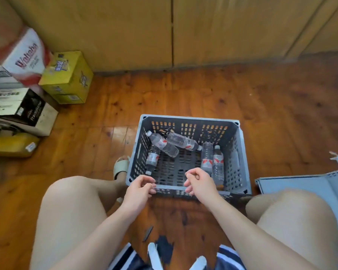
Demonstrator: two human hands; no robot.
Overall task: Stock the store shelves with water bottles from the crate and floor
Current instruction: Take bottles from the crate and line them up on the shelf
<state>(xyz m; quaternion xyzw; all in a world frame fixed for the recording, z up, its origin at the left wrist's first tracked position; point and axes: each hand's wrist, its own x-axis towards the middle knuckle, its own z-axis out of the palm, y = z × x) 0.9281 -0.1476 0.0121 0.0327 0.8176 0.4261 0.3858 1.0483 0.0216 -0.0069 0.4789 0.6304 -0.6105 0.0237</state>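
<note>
A grey slatted plastic crate (240, 152) stands on the wooden floor in front of my knees. Several clear water bottles with red-and-white labels lie inside: two crossed at the back left (162, 144) (181, 141), one along the left wall (152, 158), and two side by side on the right (207, 156) (218, 166). My left hand (139, 190) hovers at the crate's near rim with fingers loosely curled, holding nothing. Over the near right of the rim, my right hand (200, 184) is also loosely curled and holds nothing.
Stacked cardboard cartons (23, 61), one of them yellow (68, 78), fill the left side. A grey metal shelf panel (300, 184) lies at the right by my knee. Wooden cabinet fronts (172, 32) run along the back. A sandalled foot (121, 166) rests beside the crate's left wall.
</note>
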